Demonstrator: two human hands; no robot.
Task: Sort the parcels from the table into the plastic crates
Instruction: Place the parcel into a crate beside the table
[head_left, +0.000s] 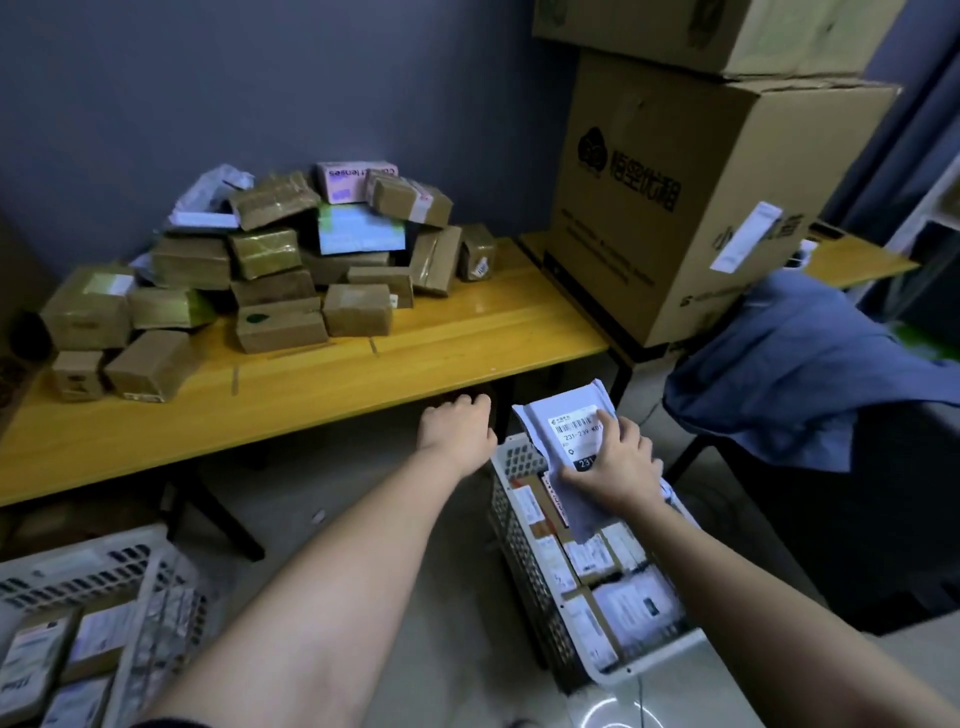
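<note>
My right hand (613, 467) grips a white plastic mailer (563, 421) with a barcode label, held just above the far end of the white crate (524, 561) at my right. That crate holds several labelled parcels. My left hand (457, 423) hovers loosely curled and holds nothing, near the front edge of the yellow table (441, 332). A heap of brown taped parcels (275, 270) lies on the table's left and back part. Two more white crates (93, 577) with parcels sit at the lower left.
Large stacked cardboard boxes (691, 208) stand on a second table at the right. A blue cloth (810, 364) drapes over something dark beside the right crate. Black table legs (218, 514) stand between the crates on the pale floor.
</note>
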